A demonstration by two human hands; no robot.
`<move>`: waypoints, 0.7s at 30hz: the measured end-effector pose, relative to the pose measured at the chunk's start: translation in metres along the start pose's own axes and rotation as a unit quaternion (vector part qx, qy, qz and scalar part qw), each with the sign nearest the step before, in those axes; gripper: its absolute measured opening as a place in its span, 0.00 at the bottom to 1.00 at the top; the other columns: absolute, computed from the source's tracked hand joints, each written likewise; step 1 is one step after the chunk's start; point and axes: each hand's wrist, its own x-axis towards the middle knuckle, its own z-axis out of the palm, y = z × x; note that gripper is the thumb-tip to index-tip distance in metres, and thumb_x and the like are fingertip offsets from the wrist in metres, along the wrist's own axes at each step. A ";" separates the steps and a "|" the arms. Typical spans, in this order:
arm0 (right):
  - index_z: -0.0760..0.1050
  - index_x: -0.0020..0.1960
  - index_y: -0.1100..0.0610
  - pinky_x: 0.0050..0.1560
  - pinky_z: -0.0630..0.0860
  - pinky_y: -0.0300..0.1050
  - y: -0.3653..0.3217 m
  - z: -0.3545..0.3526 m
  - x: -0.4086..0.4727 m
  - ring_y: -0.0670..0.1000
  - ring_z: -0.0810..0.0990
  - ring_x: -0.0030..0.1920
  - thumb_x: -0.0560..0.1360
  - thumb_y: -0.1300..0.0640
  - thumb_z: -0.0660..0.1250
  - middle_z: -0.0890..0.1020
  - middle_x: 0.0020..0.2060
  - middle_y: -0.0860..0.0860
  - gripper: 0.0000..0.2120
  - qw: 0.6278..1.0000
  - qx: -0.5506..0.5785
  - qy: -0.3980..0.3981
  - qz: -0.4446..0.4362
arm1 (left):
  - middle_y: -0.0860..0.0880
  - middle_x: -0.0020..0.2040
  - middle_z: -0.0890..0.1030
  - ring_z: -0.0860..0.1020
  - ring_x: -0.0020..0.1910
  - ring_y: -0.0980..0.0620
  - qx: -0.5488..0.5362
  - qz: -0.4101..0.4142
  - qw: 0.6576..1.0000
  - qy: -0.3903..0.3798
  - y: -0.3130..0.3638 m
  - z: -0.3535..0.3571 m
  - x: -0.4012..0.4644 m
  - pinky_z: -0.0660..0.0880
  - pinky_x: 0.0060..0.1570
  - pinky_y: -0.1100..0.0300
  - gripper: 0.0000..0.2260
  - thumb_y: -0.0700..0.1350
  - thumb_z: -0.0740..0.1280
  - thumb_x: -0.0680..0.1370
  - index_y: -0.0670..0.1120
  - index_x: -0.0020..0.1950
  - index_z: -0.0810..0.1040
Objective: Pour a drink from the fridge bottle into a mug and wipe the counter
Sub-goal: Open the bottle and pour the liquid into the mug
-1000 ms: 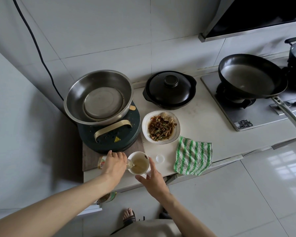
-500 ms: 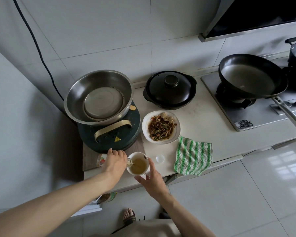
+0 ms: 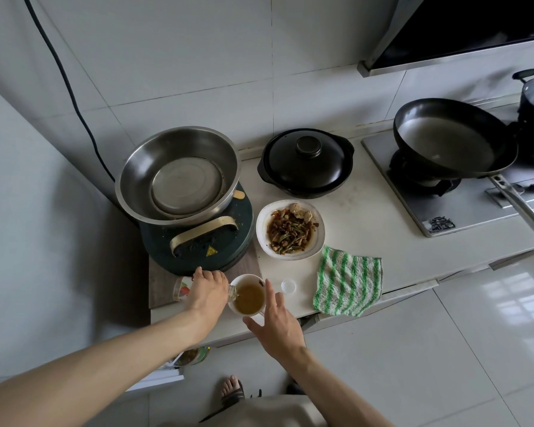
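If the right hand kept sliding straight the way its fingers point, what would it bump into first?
Probably the white mug of amber drink: the right hand already has its fingers beside the rim, pointing up and slightly left. Past the mug lies the white dish of stir-fried vegetables, though depth is hard to judge here.

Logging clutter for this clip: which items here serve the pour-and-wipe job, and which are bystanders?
In use: bottle, mug, bottle cap, striped cloth, left hand, right hand.
Bystanders: steel bowl, clay pot, food plate, wok.
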 end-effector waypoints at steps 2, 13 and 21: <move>0.37 0.81 0.49 0.48 0.80 0.53 -0.001 0.000 0.001 0.57 0.81 0.56 0.77 0.37 0.65 0.70 0.67 0.54 0.47 0.999 -0.032 0.004 -0.011 | 0.33 0.71 0.71 0.72 0.69 0.35 0.001 0.001 1.000 0.000 -0.001 -0.001 0.000 0.68 0.71 0.43 0.32 0.41 0.68 0.79 0.33 0.76 0.56; 0.31 0.81 0.50 0.50 0.78 0.53 0.001 0.003 -0.002 0.57 0.81 0.55 0.80 0.35 0.59 0.75 0.62 0.55 0.46 0.996 -0.088 0.010 -0.032 | 0.33 0.71 0.71 0.72 0.69 0.35 0.002 0.003 1.000 -0.003 -0.004 -0.002 0.002 0.67 0.72 0.43 0.32 0.40 0.69 0.79 0.33 0.76 0.56; 0.32 0.81 0.51 0.51 0.79 0.53 0.000 0.003 -0.003 0.56 0.78 0.57 0.79 0.35 0.59 0.74 0.62 0.55 0.47 0.994 -0.099 0.014 -0.031 | 0.33 0.70 0.71 0.73 0.68 0.35 0.004 0.001 1.000 0.000 -0.002 0.001 0.003 0.68 0.71 0.43 0.32 0.40 0.69 0.79 0.33 0.77 0.57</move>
